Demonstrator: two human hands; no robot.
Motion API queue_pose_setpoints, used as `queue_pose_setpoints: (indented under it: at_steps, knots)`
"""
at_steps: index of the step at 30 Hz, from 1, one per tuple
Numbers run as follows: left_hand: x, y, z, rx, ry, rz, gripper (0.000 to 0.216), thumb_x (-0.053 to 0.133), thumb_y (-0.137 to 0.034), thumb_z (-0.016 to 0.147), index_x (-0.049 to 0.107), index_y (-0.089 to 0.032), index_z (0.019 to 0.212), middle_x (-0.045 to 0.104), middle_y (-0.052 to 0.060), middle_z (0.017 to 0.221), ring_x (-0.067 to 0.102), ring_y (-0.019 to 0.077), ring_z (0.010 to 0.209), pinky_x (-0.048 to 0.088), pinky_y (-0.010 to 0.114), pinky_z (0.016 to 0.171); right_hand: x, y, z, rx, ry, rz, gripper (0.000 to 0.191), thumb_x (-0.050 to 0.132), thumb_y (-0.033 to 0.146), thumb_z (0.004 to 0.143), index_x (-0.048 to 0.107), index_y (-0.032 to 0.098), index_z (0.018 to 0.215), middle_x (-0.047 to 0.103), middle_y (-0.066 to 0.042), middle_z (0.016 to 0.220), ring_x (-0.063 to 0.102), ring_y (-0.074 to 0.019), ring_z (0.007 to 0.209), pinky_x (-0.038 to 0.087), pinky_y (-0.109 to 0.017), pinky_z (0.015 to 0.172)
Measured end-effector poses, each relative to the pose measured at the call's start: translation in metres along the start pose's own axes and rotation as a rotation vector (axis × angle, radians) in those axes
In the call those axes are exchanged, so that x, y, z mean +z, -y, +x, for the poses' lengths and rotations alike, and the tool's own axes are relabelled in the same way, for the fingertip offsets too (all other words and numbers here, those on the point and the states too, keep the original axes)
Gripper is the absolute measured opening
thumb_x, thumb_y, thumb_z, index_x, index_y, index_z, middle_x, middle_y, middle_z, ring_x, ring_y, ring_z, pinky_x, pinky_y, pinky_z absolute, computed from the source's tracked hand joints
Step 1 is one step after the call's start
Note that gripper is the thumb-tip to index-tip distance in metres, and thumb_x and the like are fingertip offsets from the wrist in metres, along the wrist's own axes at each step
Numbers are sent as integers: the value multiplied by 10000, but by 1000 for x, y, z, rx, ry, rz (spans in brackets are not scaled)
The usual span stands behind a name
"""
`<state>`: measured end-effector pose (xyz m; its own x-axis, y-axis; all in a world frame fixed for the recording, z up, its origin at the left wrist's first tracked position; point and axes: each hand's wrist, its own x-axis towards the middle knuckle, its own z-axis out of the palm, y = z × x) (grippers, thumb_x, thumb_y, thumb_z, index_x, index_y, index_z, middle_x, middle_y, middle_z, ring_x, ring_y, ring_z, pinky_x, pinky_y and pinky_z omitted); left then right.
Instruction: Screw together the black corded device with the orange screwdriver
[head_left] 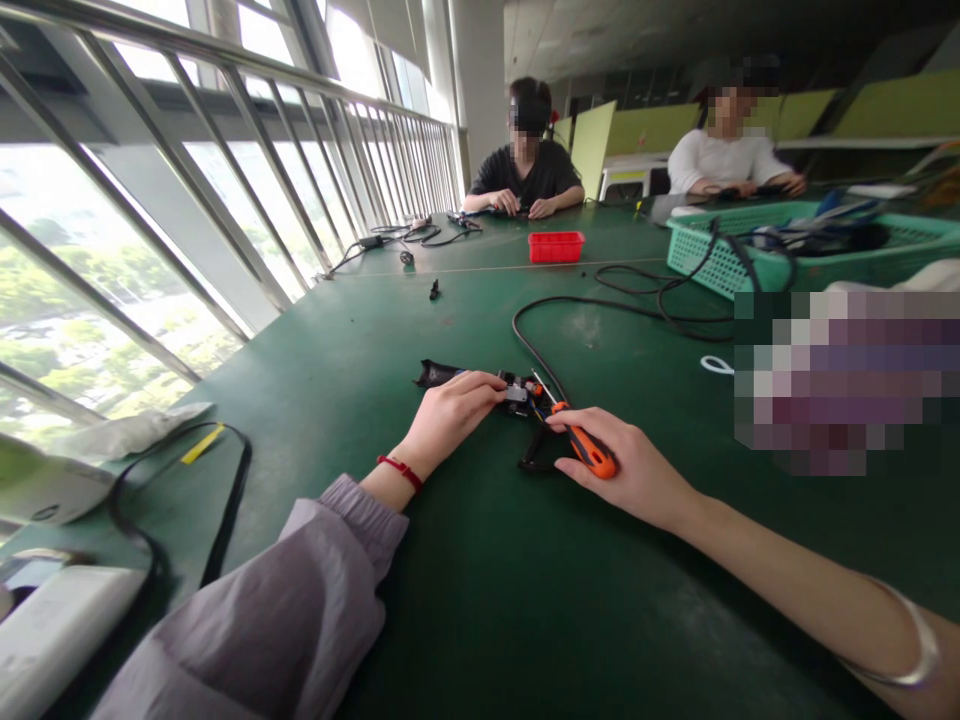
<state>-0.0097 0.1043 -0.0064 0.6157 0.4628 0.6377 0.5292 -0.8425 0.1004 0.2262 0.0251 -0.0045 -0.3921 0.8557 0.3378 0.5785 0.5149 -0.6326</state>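
A black corded power tool (516,393) lies on the green table with its housing opened and its inner parts and wires showing. My left hand (457,400) is closed over its left part, fingertips at a grey piece among the inner parts. In my right hand (626,455) is a screwdriver (592,452) with an orange and black handle. Its shaft points up and left at the tool's inner parts; whether the tip touches them I cannot tell. A black cable (540,303) runs from the tool to the back right. Beneath the screwdriver is a black housing part (536,455).
A red basket (556,247) stands mid-table, with a green basket (705,255) of cables and tools at right. Small black parts (434,290) lie farther back. Left are a black strap (232,500), a white box (67,635) and a metal railing. Two people sit across.
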Motion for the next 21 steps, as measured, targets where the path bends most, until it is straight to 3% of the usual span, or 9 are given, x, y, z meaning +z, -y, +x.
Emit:
queue_pose_setpoints:
  at_steps: [6,12,21]
  knots:
    - [-4,-5,-4,32,-3,26,194,456,-244,921,639,-198,877,676,43,962,613,125,893,498,246,786,1,-2,-1,-39,10,-28,311,579,294,826,526,240,1127,611,-66,1094,593,-216,1015,491,-416,916]
    - [4,-18,3,19,-114,69,173,547,-277,878,644,-198,758,636,19,801,556,113,745,443,238,671,1,-4,-1,-32,19,-26,301,560,272,836,518,231,1131,603,-67,1092,587,-209,1008,489,-401,910]
    - [11,-13,8,-12,-93,93,213,547,-312,878,668,-202,741,607,16,765,517,118,704,398,255,651,4,1,-2,-63,-22,-30,296,535,245,847,507,240,1141,617,-49,1066,585,-197,979,476,-397,906]
